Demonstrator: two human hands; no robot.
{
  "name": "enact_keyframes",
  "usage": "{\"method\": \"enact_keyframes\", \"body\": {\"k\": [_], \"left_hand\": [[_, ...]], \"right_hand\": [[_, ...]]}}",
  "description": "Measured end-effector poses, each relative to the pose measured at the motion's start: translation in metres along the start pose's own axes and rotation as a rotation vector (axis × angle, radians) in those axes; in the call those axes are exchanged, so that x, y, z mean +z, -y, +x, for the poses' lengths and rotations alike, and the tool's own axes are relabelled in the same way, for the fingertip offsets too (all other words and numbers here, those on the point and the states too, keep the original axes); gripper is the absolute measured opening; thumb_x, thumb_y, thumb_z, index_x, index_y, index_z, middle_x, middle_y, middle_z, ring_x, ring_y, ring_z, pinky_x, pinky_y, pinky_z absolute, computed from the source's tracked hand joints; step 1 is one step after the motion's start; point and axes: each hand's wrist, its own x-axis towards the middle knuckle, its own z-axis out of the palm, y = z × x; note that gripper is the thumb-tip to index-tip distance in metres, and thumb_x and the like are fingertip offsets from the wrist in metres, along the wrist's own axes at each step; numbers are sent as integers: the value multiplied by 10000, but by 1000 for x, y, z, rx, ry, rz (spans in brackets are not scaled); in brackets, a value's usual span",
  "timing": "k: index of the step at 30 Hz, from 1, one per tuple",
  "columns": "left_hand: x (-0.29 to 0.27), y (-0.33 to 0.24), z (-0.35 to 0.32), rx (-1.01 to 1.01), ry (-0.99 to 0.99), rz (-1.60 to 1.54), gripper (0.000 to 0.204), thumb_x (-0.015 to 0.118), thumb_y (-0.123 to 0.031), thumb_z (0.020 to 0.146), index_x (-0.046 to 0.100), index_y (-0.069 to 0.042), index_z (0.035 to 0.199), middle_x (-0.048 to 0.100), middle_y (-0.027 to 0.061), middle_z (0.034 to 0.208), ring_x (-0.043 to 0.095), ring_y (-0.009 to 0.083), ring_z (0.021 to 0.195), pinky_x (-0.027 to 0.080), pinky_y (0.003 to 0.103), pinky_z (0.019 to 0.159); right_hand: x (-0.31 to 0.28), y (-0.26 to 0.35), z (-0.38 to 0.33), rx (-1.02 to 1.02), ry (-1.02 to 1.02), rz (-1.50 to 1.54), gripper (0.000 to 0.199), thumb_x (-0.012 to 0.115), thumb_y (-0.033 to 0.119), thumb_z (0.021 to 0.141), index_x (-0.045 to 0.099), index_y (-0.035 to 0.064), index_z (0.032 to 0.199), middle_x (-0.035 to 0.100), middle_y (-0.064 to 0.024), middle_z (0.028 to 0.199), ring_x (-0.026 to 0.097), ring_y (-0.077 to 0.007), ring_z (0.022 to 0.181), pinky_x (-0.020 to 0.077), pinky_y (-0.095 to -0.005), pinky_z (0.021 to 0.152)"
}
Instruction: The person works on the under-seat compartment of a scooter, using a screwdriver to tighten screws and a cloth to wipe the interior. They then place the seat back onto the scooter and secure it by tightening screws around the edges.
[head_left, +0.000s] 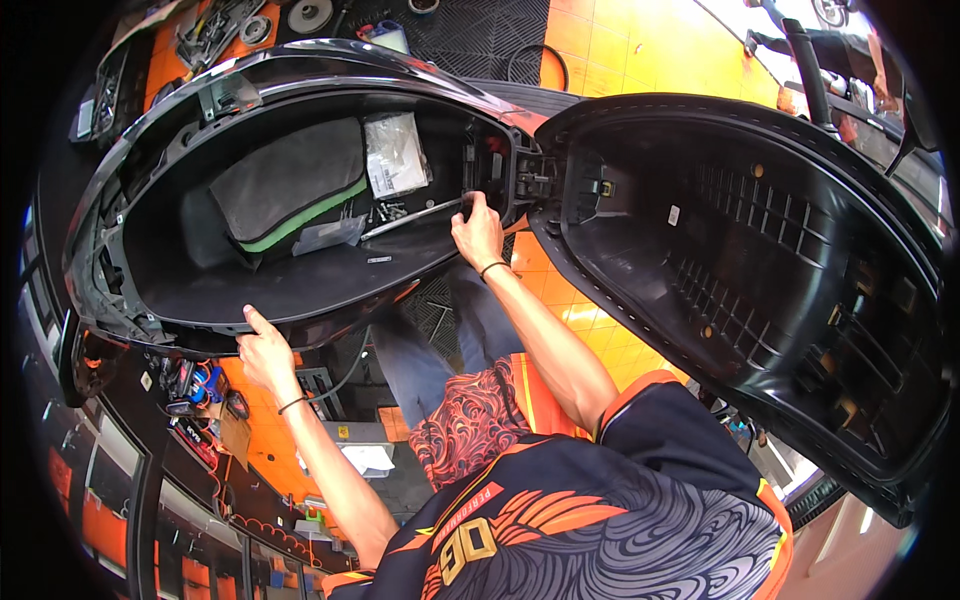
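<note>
In front of me is a black under-seat storage compartment (pixel 190 300) of a scooter. My left hand (pixel 264 352) is at its near rim, one digit laid over the edge and the other fingers curled beneath it. My right hand (pixel 479 232) grips the same rim near the hinge (pixel 537 178). Inside lie a grey cloth with a green edge (pixel 290 185), a clear plastic bag with white paper (pixel 395 155), a smaller clear bag (pixel 330 235), and several small screws (pixel 388 211). A metal rod (pixel 410 219) ends close to my right hand; I cannot tell whether they touch.
The scooter seat (pixel 690 230) is swung open to the right, underside showing. Orange tiles (pixel 600 45) and a black mat (pixel 460 45) cover the floor beyond. Tools (pixel 205 390) are at the lower left, and another person's arm (pixel 882 75) shows at the upper right.
</note>
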Motion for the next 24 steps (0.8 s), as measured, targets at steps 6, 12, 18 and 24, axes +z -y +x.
{"method": "enact_keyframes", "body": {"k": [6,12,18,24], "left_hand": [[2,2,2,3,-16,-14,862,308,-653,998,625,148,1030,678,326,1037,640,489,1010,481,552,892],[2,4,3,23,-27,-17,863,311,-657,996,626,146,1032,677,332,1038,639,491,1013,479,553,893],[0,4,3,29,-25,-8,864,305,-654,999,623,149,1031,676,336,1032,643,490,1000,483,554,884],[-1,3,2,18,-19,15,851,302,-650,1002,626,136,1030,680,322,1025,646,489,985,485,552,879]], "right_hand": [[32,5,13,-104,-117,-127,534,675,95,811,466,-58,1278,569,-271,1215,580,-431,1140,500,-485,961],[45,-3,24,-22,94,-281,348,672,217,837,671,-67,1039,580,-275,1214,591,-419,1136,503,-491,954],[48,-5,15,-198,201,-353,289,633,212,847,718,-57,908,692,-261,1018,680,-417,957,529,-487,894],[47,-9,19,-351,316,-408,258,605,206,861,727,-21,864,706,-250,933,705,-389,890,558,-475,824]]}}
